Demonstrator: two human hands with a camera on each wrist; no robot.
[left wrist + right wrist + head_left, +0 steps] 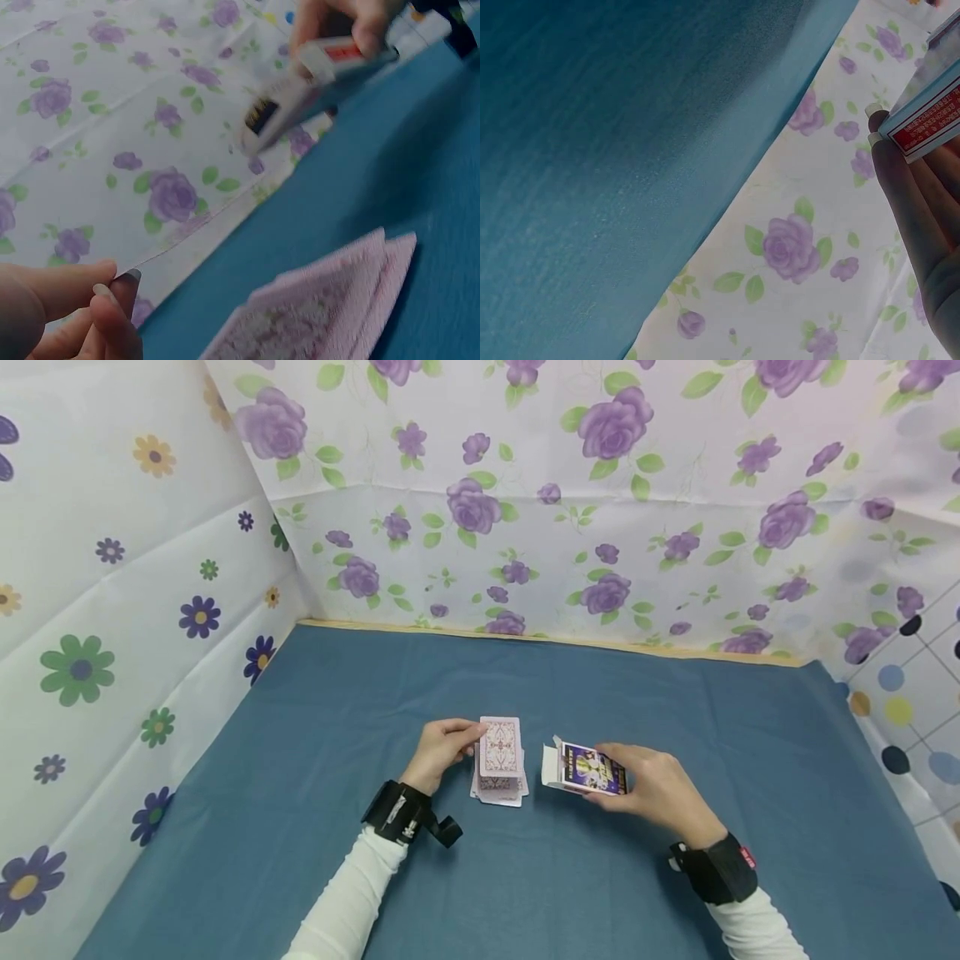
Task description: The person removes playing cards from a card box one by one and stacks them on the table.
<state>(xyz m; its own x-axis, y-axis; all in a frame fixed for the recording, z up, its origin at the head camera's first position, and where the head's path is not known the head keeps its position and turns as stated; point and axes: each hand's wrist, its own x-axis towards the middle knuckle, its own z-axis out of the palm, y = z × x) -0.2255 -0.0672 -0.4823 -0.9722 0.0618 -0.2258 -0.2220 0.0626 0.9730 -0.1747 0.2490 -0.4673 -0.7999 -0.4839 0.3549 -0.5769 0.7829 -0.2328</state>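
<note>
Pinching a card (499,745) (left fingers (463,727)), holding a box (592,768) (right fingers (626,752)).

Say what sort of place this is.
Probably a makeshift recording booth: flower-printed sheets stand around a flat work area spread with blue cloth, and black straps are worn at both wrists.

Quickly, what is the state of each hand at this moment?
Left hand: closed, pinching a playing card by its edge above the other cards.
Right hand: closed around the card box, its end flap open.
</note>
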